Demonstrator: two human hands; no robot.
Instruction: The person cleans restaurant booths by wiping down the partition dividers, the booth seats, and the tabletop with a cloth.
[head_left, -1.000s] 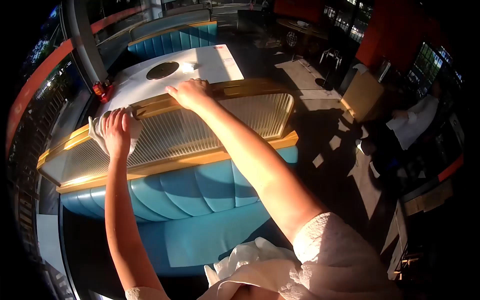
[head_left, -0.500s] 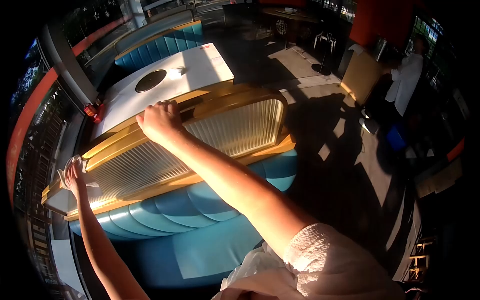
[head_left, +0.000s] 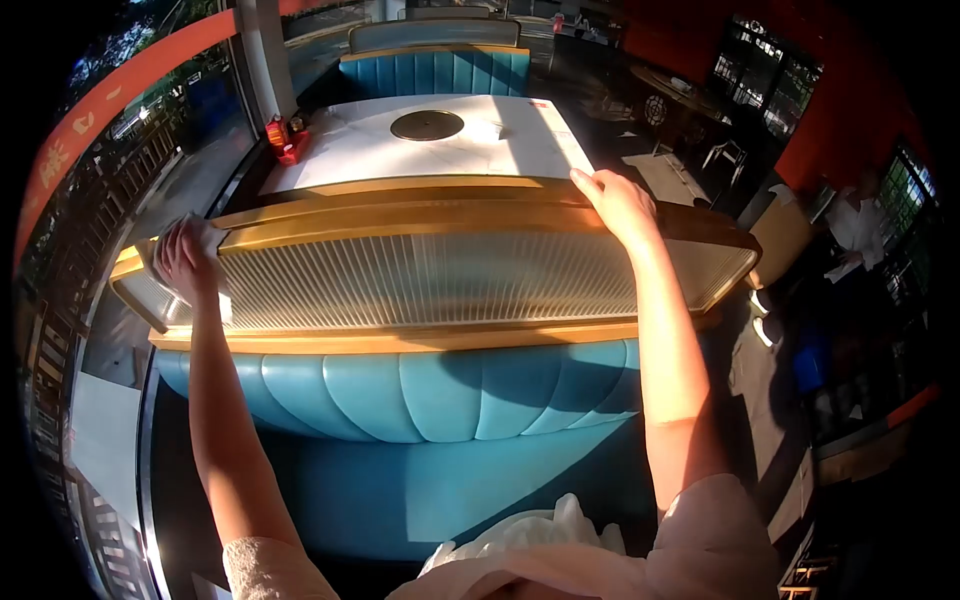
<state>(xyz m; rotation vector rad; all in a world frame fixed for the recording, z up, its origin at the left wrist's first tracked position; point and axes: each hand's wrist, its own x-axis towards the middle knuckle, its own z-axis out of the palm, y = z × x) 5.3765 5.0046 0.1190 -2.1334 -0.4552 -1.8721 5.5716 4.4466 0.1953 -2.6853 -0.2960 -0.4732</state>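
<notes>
A wood-framed partition with a ribbed glass panel [head_left: 430, 280] rises above a teal bench backrest [head_left: 440, 395]. At its left end my left hand [head_left: 187, 265] is closed over a pale cloth [head_left: 213, 240], pressing it to the top corner. The cloth also hangs down in front of the glass. Farther right, my right hand [head_left: 622, 205] grips the wooden top rail [head_left: 400, 222], with its fingers curled over the far side and partly hidden.
Behind the partition stands a white table [head_left: 350, 125] with a round dark plate [head_left: 427, 125] and red containers [head_left: 287, 142]. Another teal bench [head_left: 435, 73] is beyond it. Windows line the left. A person in a white top [head_left: 856, 228] is at the right.
The view has turned, so the partition now lies nearly level across it. My right hand is farther right along the top rail. My left hand stays with the cloth at the left end.
</notes>
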